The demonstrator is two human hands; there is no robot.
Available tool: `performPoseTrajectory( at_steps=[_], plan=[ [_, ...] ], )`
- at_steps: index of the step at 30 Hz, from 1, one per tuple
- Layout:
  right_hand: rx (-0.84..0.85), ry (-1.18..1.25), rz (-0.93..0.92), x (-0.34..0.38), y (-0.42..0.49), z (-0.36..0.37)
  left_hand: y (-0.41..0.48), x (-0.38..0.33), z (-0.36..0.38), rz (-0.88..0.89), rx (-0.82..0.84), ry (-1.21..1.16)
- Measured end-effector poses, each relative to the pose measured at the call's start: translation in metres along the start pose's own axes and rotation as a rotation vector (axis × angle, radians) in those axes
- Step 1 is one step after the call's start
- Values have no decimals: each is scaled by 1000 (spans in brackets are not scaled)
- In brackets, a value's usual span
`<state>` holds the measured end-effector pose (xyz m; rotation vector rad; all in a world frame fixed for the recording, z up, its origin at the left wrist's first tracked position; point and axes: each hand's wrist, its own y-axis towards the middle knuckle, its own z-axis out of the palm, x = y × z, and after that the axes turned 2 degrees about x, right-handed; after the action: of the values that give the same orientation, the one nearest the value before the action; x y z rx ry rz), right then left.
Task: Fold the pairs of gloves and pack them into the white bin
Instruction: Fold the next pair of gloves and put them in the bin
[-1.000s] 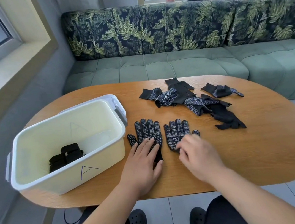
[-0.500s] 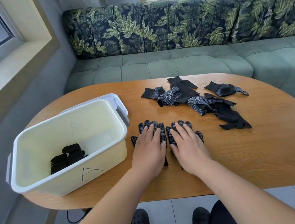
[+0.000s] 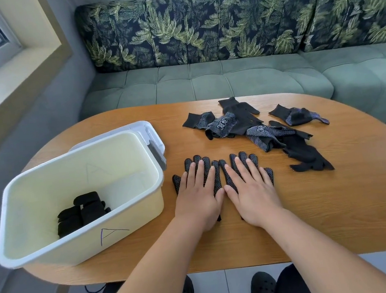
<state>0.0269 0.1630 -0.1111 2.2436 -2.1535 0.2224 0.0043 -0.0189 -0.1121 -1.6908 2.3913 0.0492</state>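
Two black dotted fabric gloves (image 3: 228, 178) lie flat side by side on the oval wooden table (image 3: 339, 201), just right of the white plastic bin (image 3: 79, 155). The left hand (image 3: 199, 194) presses the glove nearer the bin with straight fingers, and the right hand (image 3: 250, 188) presses the other one in the same flat way. Inside the bin sits a folded black pair (image 3: 81, 213). Further right of the bin, near its far end, lies a heap of loose black gloves (image 3: 258, 128)
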Motion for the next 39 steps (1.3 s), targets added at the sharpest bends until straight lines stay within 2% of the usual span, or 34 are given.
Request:
performPoseTrajectory(
  at_steps=[5,8,12,17,22,25,27,30,35,39],
  plan=[
    [-36,3,1,0,-15,3,-17,-10,3,29,-40,1],
    [-57,30,14,-3,-26,3,-27,-19,6,-23,-81,7],
    [-60,61,15,-7,-35,3,-31,-20,5,-74,-6,13],
    [-107,185,1,-13,-38,-2,-32,-15,0,39,6,-32],
    [-361,268,92,-10,-64,-5,-52,-7,3,78,-267,-160],
    [-351,214,187,-8,-82,3,-70,4,11,111,-186,-153],
    [-322,197,202,-8,-86,8,-75,8,12,126,-111,-69],
    [-325,206,198,-8,-84,10,-73,6,9,112,-69,-65],
    [-450,246,204,-11,-92,10,-85,6,7,205,-302,-186],
    [-503,205,288,-9,-94,10,-96,14,7,312,-277,-133]
  ],
)
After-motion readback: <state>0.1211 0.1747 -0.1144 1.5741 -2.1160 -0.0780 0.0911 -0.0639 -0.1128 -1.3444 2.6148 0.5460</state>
